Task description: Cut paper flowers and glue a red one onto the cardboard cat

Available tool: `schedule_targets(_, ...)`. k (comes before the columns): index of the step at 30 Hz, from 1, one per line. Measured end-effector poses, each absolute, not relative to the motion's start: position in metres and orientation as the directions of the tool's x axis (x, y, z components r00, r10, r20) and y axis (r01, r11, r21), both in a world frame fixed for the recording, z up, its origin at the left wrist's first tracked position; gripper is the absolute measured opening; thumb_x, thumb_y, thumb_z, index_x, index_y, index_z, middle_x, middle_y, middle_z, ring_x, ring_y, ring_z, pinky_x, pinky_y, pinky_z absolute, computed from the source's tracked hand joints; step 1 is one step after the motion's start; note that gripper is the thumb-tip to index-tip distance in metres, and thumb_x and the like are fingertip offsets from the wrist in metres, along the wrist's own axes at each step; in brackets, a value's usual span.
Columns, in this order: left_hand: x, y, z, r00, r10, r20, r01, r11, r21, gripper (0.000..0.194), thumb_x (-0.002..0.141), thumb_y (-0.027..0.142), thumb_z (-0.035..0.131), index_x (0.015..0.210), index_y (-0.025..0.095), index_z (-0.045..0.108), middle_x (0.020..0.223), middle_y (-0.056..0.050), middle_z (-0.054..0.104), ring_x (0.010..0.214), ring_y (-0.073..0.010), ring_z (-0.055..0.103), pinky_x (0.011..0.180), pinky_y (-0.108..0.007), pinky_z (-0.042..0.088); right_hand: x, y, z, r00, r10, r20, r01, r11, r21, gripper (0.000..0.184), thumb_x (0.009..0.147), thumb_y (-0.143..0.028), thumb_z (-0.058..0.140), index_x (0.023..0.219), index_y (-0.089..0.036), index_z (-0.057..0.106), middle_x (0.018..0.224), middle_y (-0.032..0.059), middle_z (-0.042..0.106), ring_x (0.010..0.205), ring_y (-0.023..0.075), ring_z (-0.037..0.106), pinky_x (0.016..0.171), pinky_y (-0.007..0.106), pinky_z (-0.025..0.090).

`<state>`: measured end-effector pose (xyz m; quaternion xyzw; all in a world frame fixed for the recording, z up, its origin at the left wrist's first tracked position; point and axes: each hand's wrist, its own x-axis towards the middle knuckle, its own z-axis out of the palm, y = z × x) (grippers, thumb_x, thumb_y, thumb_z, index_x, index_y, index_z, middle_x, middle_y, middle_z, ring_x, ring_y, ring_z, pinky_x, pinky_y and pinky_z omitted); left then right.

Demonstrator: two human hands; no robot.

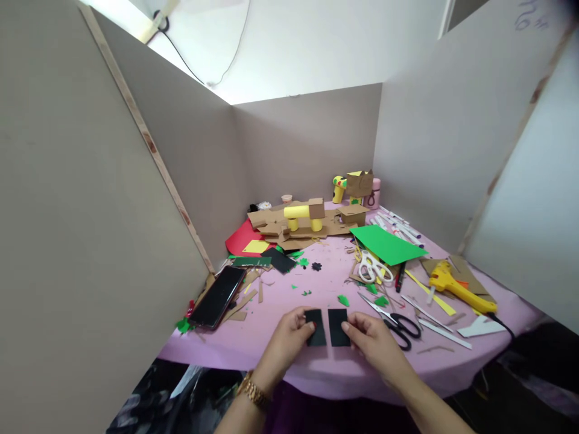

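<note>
Head view: left of the black-handled scissors (pixel 392 316), left hand (pixel 291 333) pinches 1 cut black card (pixel 319 331), right hand (pixel 370 339) a second card (pixel 336 331), both unattached.

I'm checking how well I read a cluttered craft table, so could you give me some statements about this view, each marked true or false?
1. The left hand holds one black paper piece and the right hand another. True.
2. The two black pieces overlap. False: a gap separates them.
3. The phone lies left of both hands. True.
4. The right hand grips a glue gun. False: it holds black paper.
5. The large green sheet lies beyond the black-handled scissors. True.
</note>
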<state>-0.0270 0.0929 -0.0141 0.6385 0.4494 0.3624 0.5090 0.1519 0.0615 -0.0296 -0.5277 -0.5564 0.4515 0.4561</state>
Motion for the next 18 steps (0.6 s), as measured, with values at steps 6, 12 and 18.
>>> schedule_targets(6, -0.044, 0.095, -0.013, 0.077, 0.956, 0.282, 0.467, -0.285, 0.837, 0.051, 0.068, 0.009, 0.058, 0.118, 0.020, 0.057, 0.122, -0.011, 0.053, 0.120, -0.0295, 0.040, 0.102, -0.050, 0.027, 0.157, 0.060, -0.029, -0.058, 0.992, -0.110, -0.047, -0.113, -0.992, 0.038, 0.068, -0.052, 0.061, 0.054, -0.020, 0.046, 0.041, -0.0049, 0.051, 0.037, 0.0080, 0.040, 0.040, 0.020, 0.030)
schedule_targets(12, -0.023, 0.050, 0.003, 0.517, 0.696, 0.499, 0.463, -0.717, 0.520, 0.032, 0.079, 0.006, 0.055, 0.101, 0.026, 0.068, 0.094, -0.008, 0.063, 0.088, -0.0203, 0.056, 0.076, -0.032, 0.046, 0.153, 0.038, -0.012, -0.139, 0.977, -0.160, -0.185, -0.184, -0.965, 0.039, 0.068, -0.050, 0.068, 0.060, -0.016, 0.052, 0.044, -0.0060, 0.051, 0.039, 0.0061, 0.043, 0.041, 0.017, 0.031)
schedule_targets(18, -0.015, 0.020, 0.012, 0.390, 0.772, 0.502, 0.313, -0.624, 0.716, 0.008, 0.078, 0.015, 0.063, 0.077, 0.020, 0.070, 0.079, -0.007, 0.067, 0.073, -0.0176, 0.060, 0.067, -0.026, 0.045, 0.153, 0.009, 0.006, -0.197, 0.969, -0.146, -0.240, -0.192, -0.952, 0.041, 0.067, -0.052, 0.070, 0.060, -0.016, 0.051, 0.047, -0.0049, 0.054, 0.042, 0.0069, 0.045, 0.042, 0.017, 0.032)
